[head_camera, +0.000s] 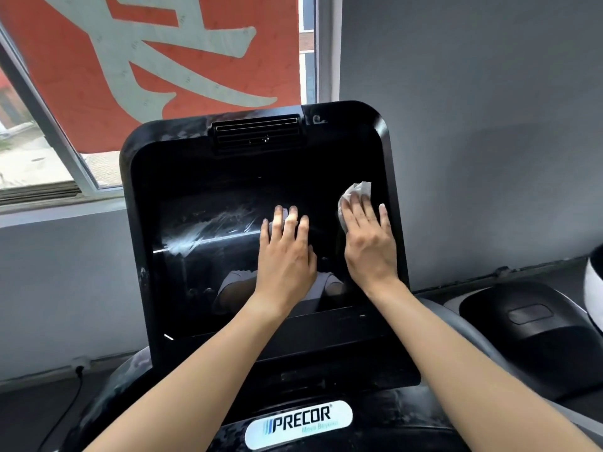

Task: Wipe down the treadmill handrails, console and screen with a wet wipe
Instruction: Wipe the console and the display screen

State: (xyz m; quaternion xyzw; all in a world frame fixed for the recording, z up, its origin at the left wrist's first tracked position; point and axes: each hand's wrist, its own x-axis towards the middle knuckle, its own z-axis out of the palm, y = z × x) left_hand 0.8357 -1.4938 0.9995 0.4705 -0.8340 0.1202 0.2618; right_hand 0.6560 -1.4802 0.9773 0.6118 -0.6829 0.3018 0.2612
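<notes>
A person's right hand point(367, 243) presses a wipe point(354, 199) flat under straight fingers at the screen point(228, 282)'s right edge, while the left hand point(287, 252), fingers spread, rests mid-glass, apparently steadying the console point(137, 197).

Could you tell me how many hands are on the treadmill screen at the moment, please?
2. The left hand lies flat near the middle of the screen; the right hand presses a wipe at its right edge.
</notes>
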